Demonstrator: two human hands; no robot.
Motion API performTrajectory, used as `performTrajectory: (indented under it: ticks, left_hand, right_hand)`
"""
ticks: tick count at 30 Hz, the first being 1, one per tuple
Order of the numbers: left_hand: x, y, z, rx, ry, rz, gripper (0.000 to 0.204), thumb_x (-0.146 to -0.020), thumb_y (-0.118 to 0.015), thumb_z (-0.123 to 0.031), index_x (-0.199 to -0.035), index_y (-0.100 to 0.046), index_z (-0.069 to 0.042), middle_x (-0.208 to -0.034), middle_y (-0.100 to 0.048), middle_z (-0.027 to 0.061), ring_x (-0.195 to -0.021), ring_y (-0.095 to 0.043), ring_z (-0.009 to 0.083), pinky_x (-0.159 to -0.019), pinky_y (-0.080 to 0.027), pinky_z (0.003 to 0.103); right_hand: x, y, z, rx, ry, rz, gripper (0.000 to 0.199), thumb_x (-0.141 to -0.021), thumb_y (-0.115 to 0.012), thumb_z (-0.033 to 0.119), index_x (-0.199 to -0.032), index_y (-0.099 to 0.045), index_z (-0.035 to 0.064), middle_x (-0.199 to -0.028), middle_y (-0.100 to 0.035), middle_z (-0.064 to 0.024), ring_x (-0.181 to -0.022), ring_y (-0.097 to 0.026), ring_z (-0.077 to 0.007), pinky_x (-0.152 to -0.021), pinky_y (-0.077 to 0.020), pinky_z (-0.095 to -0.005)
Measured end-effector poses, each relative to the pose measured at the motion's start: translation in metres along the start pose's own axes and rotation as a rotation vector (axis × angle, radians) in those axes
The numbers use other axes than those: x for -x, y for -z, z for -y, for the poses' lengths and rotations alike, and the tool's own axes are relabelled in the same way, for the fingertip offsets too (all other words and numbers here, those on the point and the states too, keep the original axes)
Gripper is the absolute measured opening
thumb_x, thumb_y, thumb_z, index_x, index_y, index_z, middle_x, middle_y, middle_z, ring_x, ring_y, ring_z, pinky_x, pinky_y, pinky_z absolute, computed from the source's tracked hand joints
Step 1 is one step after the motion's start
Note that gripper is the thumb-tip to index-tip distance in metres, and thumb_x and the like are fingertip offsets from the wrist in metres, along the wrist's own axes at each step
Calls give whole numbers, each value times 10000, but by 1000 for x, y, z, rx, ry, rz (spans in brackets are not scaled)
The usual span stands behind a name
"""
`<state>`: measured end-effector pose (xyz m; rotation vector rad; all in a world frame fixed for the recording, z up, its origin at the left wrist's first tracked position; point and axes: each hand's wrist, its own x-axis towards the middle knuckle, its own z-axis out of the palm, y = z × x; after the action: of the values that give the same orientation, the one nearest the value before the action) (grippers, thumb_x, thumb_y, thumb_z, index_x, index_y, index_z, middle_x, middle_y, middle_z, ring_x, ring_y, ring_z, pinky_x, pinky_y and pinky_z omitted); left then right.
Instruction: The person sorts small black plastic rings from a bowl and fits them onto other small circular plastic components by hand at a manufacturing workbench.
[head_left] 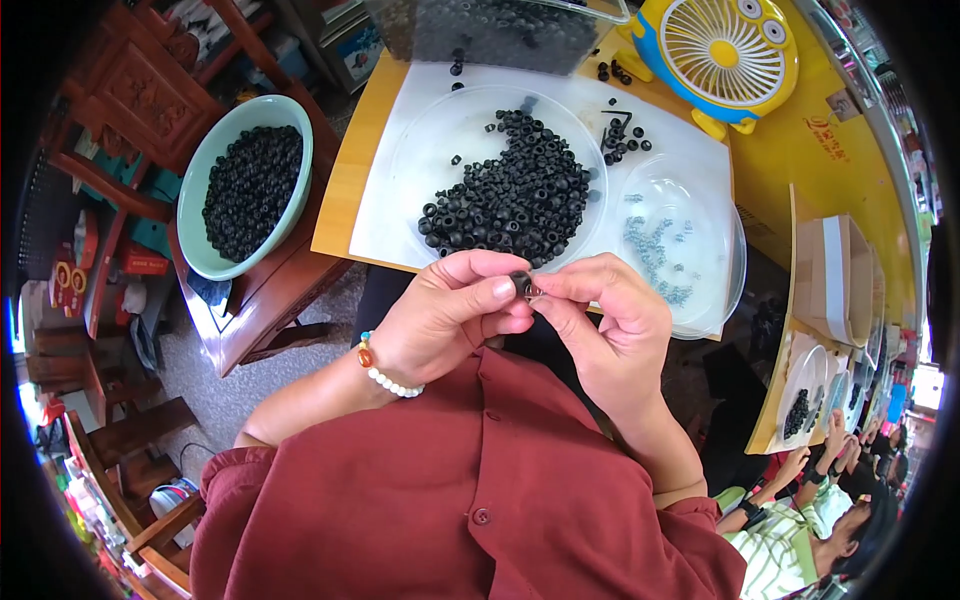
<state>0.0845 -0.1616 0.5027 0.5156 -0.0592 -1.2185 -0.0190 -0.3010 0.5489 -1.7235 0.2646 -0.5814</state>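
Observation:
In front of my chest, my left hand (430, 320) pinches a small black round plastic part (520, 284) between thumb and forefinger. My right hand (615, 325) meets it there, its thumb and forefinger closed on a tiny shiny piece (535, 292), perhaps a small spring, touching or very close to the black part. Just beyond my hands, a wide clear dish (408, 160) bears a heap of small black plastic parts (515, 190), some round with holes. Right of it, another clear dish (690, 195) carries many tiny pale, shiny pieces (660, 255).
A pale green bowl (190, 235) full of black parts stands on a wooden stool at left. At the table's back are a clear bin (470, 40) and a yellow-blue fan (725, 55). A hex key (617, 113) lies among loose parts. Other people (800, 540) work at lower right.

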Motion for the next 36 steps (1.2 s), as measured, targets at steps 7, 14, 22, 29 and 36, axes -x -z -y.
performTrajectory:
  ticks: [7,14,22,29,36]
  left_hand:
    - [4,-5,0,-159,-40,-46,184,-864,-590,-29,-1045,-623,-14,-941,-652,100,-825,-651,164,-766,-552,276]
    - [12,4,1,-263,73,-10,194,-876,-588,-67,-1056,-618,1,-920,-650,85,-787,-637,126,-749,-544,264]
    - [20,27,-11,37,51,32,229,-922,-516,-111,-1129,-567,-27,-964,-633,97,-785,-645,162,-765,-554,326]
    - [28,41,-23,175,-3,-6,227,-929,-514,-200,-1113,-529,-69,-881,-557,68,-721,-542,135,-677,-510,304]
    - [31,43,-27,200,-29,-88,232,-923,-525,-201,-1109,-511,-63,-910,-572,67,-745,-553,128,-689,-520,295]
  right_hand:
    - [2,2,4,350,123,44,133,-679,-723,-14,-785,-674,51,-756,-620,-61,-692,-577,-141,-604,-445,-256]
    - [-12,10,-8,-582,-577,416,183,-768,-670,-32,-847,-518,34,-752,-573,-24,-745,-609,-115,-647,-475,-240]
    - [-37,-8,-16,-274,-409,425,166,-823,-635,24,-980,-582,13,-845,-599,-2,-765,-547,-58,-696,-448,-205]
    - [-98,-36,-62,540,45,311,109,-755,-640,81,-860,-669,74,-788,-627,-100,-746,-604,-244,-687,-459,-353]
    - [-109,-56,-81,852,120,420,93,-770,-631,136,-839,-677,95,-796,-605,-90,-840,-582,-252,-767,-408,-405]
